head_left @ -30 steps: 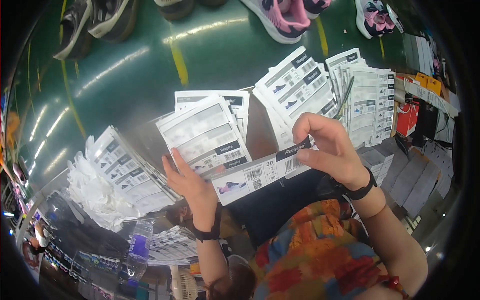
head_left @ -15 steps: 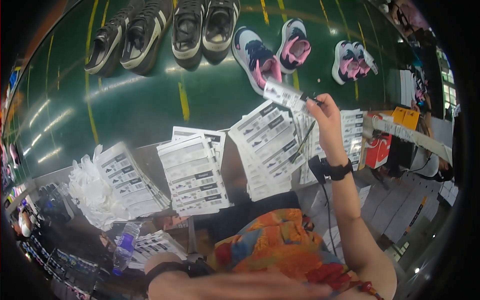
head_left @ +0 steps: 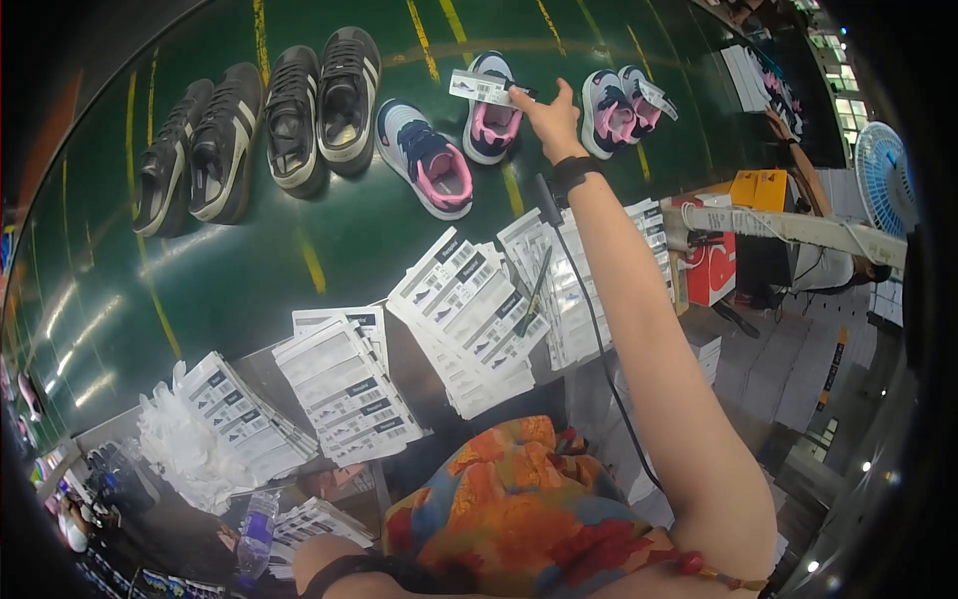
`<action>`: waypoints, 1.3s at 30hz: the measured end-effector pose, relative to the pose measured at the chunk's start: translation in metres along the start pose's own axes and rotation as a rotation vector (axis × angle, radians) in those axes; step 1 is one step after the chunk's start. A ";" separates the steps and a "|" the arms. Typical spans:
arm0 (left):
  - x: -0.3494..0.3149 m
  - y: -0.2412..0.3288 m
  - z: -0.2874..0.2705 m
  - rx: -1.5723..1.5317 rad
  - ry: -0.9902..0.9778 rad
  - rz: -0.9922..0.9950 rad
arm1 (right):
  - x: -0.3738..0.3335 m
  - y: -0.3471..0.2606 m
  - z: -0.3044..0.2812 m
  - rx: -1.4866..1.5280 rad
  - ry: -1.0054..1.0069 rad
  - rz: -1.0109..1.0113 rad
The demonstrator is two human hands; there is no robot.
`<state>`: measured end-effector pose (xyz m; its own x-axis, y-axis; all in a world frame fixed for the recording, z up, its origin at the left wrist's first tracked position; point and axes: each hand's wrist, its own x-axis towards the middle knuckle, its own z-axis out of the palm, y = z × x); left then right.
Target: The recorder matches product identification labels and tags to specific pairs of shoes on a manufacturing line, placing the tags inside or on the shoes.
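Observation:
My right hand (head_left: 551,115) reaches out over the green work surface, pinching one end of a white printed label (head_left: 483,87) between thumb and fingers; the other fingers spread loosely. The label hangs over a small navy and pink sneaker (head_left: 496,125), covering part of it; whether they touch I cannot tell. Its mate (head_left: 429,165) lies just to the left. Right of the hand, another navy and pink pair (head_left: 611,105) has a label on its right shoe. Some of my left arm (head_left: 324,554) shows at the lower edge; my left hand is out of view.
Two pairs of black sneakers (head_left: 289,130) stand at the far left. Along the near edge lie label stacks (head_left: 349,394), a white plastic bundle (head_left: 175,444) and a purple-labelled bottle (head_left: 256,537). A cable (head_left: 599,329) runs from my right wrist. A blue fan (head_left: 883,180) stands right.
My right hand has moved forward with the label, from above the label stacks to over the sneaker. The view has shifted. My left forearm, blurred across the lower edge before, has mostly dropped away.

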<state>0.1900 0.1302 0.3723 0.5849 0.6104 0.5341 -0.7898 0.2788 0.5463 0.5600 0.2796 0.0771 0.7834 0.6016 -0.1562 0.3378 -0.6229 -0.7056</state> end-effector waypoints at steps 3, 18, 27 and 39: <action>-0.008 -0.017 0.020 -0.106 0.170 0.223 | -0.031 0.011 -0.026 0.074 0.043 -0.180; -0.018 -0.021 0.071 -0.666 0.089 -0.103 | -0.343 0.194 -0.163 0.121 -0.217 0.092; -0.028 -0.015 0.133 -0.917 0.141 -0.194 | -0.396 0.244 -0.196 -0.052 -0.292 0.210; -0.007 -0.029 0.197 -0.633 -0.111 -0.093 | -0.485 0.456 -0.227 -0.058 -0.356 0.730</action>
<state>0.2447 -0.0286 0.4802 0.6449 0.4918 0.5850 -0.6712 0.7305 0.1259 0.4526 -0.4096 -0.0127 0.6068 0.1504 -0.7805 -0.1603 -0.9386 -0.3055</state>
